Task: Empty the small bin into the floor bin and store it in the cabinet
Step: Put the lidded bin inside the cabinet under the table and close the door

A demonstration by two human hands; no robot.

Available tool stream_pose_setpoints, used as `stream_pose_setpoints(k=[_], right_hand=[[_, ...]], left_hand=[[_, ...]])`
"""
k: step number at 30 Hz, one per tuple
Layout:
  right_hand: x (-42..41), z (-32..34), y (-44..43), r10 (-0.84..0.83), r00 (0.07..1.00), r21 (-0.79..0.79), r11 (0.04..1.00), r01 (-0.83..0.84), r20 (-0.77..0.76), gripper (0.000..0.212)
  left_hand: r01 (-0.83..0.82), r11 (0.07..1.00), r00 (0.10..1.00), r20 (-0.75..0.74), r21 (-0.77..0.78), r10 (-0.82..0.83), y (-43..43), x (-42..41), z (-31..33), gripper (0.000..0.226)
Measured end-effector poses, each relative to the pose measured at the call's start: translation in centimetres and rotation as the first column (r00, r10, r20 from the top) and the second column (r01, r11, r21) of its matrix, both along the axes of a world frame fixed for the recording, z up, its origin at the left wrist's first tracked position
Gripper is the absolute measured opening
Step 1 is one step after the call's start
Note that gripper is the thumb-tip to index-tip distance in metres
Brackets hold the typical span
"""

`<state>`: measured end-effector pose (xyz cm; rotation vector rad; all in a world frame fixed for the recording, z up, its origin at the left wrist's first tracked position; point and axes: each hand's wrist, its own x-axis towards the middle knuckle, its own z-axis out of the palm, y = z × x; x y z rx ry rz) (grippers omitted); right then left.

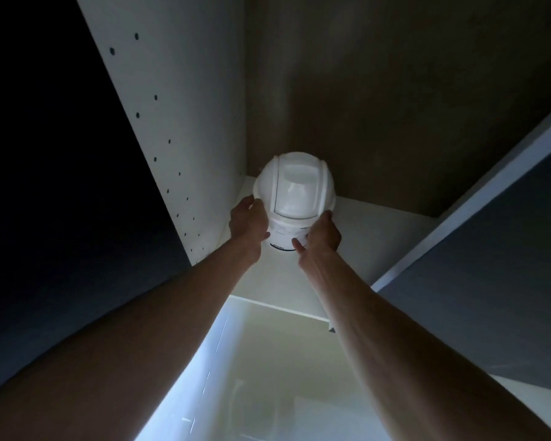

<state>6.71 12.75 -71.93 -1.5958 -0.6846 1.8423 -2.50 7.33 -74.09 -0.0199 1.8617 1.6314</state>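
Note:
The small white bin point(295, 195), with a domed swing lid, stands upright on the white cabinet shelf point(372, 230), near its back left corner. My left hand point(248, 222) presses against the bin's left side. My right hand point(322, 235) wraps its right side, thumb on the label at the front. Both arms reach into the cabinet from below. The floor bin is not in view.
The cabinet's white left side panel point(185, 106) with rows of peg holes stands close to the bin. A dark back wall point(395, 106) is behind it. An open cabinet door point(477, 281) angles in at the right. A lower compartment point(268, 361) shows beneath the shelf's front edge.

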Motion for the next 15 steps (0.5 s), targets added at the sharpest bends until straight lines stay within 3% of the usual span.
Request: stream_pose_setpoints(k=[4,8,15], right_hand=[[-1.1,-0.2,1.5,0.065,0.998,0.041,0.997,-0.064,-0.018,0.038],[-1.8,-0.2,2.5,0.002,1.0,0.077,0.997,-0.001,-0.01,0.017],[-0.6,0.2,2.8,0.062,0.994,0.134,0.988,-0.074,0.093,0.025]], left_hand=[[0.041,0.999,0.998,-0.055,-0.028,-0.043,2.2,-1.5,0.3,0.044],[0.087,0.996,0.994,-0.062,-0.034,-0.089,3.7,-2.6,0.7,0.043],[0.185,0.979,0.98,-0.052,-0.09,-0.19,2.7,-2.1,1.3,0.052]])
